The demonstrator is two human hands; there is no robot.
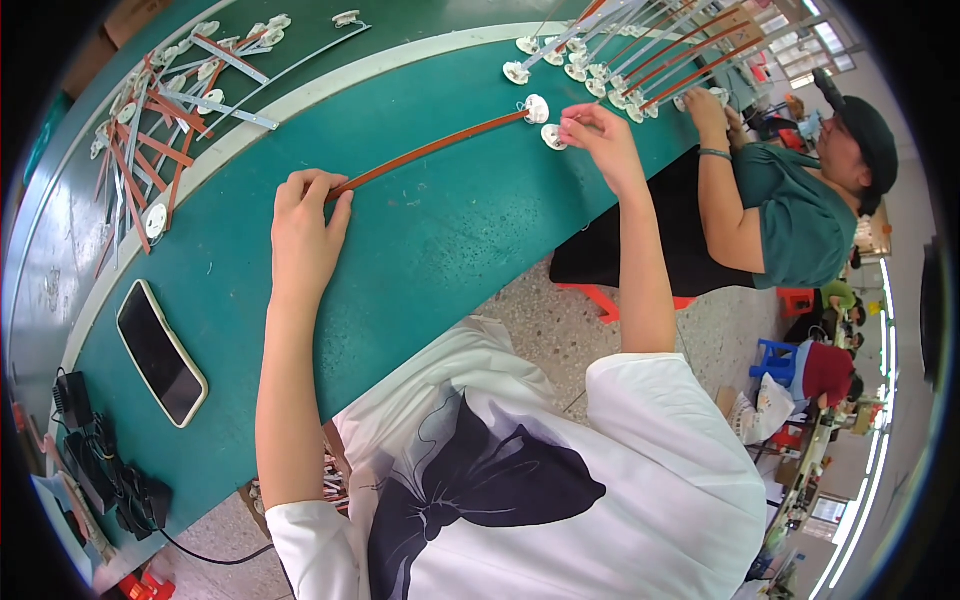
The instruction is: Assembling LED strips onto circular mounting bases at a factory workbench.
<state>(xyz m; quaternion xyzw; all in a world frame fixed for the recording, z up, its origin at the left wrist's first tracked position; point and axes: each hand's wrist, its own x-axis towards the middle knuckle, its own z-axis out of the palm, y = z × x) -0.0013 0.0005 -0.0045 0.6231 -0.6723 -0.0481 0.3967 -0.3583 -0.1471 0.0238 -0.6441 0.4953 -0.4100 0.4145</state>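
Observation:
A long, thin orange-brown strip lies slantwise over the green tabletop. Its near end is pinched between the thumb and fingers of my left hand. At the strip's far end sits a white round fitting. Just beside it, a second white round fitting is at the fingertips of my right hand, whose thumb and forefinger are closed at its edge. Whether a thin wire joins the two fittings is too small to make out.
A tangled pile of strips with white fittings lies at the far left, beyond a pale ledge. More strips stand in rows at the back right. A phone and black adapters lie left. A co-worker sits at right.

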